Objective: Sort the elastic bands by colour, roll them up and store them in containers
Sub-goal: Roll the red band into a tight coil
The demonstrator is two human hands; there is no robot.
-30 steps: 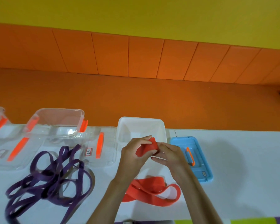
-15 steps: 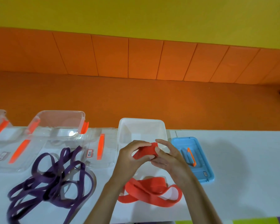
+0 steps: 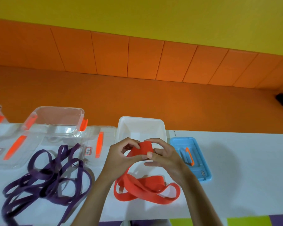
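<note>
1. Now both hands work above the tabletop (image 3: 243, 176): left hand (image 3: 121, 155) and right hand (image 3: 165, 159) pinch the started roll of the red band (image 3: 145, 148), just before the white container (image 3: 140, 126).
2. Rolling is the step in hand; the band's loose tail lies looped below.
3. Next, I'd say: wind the tail in tight, thumbs pinning the coil.
4. Purple bands (image 3: 47, 176) wait, left.

Single head-worn view, wide-angle; faces forward-down across table (image 3: 243, 160) toward orange wall (image 3: 137, 103); near; edges probably warped.
</note>
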